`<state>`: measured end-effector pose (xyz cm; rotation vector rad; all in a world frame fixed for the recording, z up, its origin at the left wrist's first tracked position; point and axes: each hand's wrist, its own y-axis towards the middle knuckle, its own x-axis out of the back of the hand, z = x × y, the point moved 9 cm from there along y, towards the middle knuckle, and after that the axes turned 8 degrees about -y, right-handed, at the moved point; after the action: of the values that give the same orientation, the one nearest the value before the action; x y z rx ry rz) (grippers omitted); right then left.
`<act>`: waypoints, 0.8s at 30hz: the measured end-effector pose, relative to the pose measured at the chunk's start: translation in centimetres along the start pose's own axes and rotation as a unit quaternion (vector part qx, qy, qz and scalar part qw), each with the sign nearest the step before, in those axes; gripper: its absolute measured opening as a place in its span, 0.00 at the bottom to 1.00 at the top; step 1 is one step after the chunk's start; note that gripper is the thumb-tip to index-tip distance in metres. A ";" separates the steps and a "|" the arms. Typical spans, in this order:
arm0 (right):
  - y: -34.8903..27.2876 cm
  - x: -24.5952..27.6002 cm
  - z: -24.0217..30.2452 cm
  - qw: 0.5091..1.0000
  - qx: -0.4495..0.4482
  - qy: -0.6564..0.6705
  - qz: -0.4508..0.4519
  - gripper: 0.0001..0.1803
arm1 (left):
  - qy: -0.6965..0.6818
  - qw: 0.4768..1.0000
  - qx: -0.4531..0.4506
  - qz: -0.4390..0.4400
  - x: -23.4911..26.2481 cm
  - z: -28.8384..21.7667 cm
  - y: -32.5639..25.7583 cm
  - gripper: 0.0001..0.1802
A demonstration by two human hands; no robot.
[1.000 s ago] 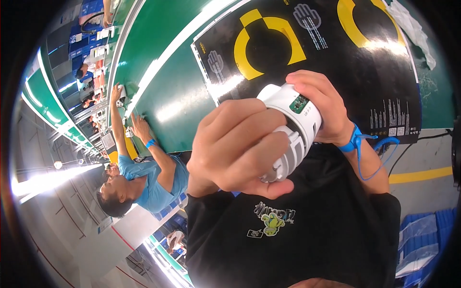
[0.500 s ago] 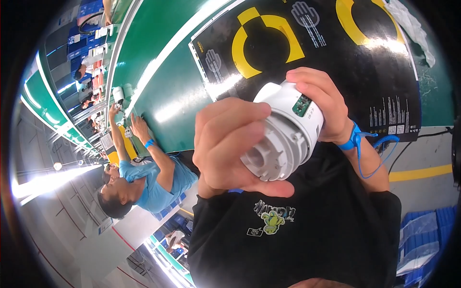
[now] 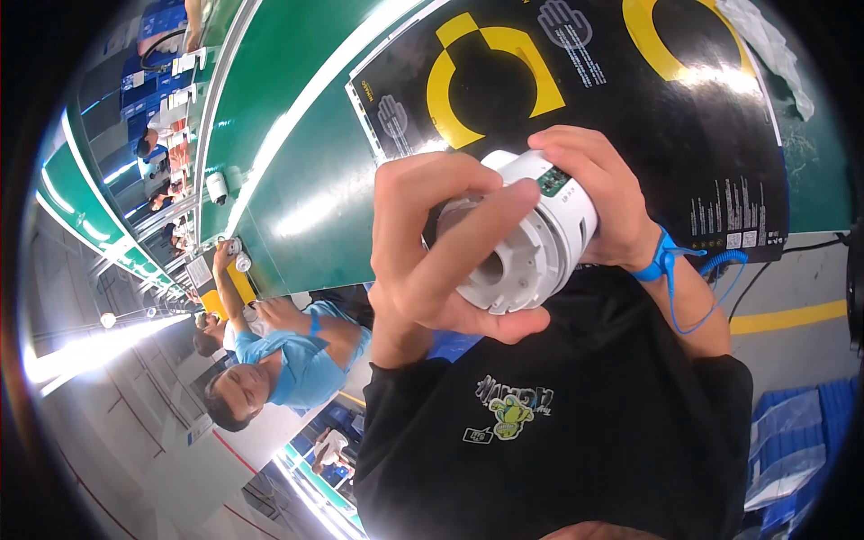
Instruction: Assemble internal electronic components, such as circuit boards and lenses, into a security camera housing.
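Note:
A white cylindrical plastic housing (image 3: 570, 219) is held up above my lap, tilted so its ribbed end points toward my left and down. A small green circuit board (image 3: 552, 183) shows through a cut-out in its side. Around the far and right side of the housing, my right hand (image 3: 605, 184) is closed. My left hand (image 3: 423, 243) grips the white ribbed end piece (image 3: 513, 274), its fingers over the top and its thumb beneath. The end piece has a round hollow and several small notches. My left fingers hide part of the seam between the two.
A black printed mat (image 3: 630, 153) with yellow ring shapes covers much of the green worktable (image 3: 306, 216). Crumpled clear plastic (image 3: 774, 54) lies at far right. A coiled blue cord (image 3: 720, 261) hangs from my right wrist strap. A co-worker (image 3: 288, 360) sits at left, near another white housing (image 3: 217, 188).
My left hand has turned around the end piece, its fingers now higher across the rim. The housing has rotated, bringing the circuit board upward. At left, the co-worker's hands have moved nearer their body.

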<state>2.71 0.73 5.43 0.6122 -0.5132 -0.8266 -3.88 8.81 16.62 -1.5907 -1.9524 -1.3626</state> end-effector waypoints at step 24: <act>-0.9 -2.0 -2.0 0.966 -0.150 0.168 0.129 0.52 | -0.153 0.988 -0.006 0.029 -1.6 2.0 3.4 0.23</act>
<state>2.34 2.43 3.00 0.3827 -0.1471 -0.5228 0.35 9.20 16.13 -1.9441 -2.0454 -1.1641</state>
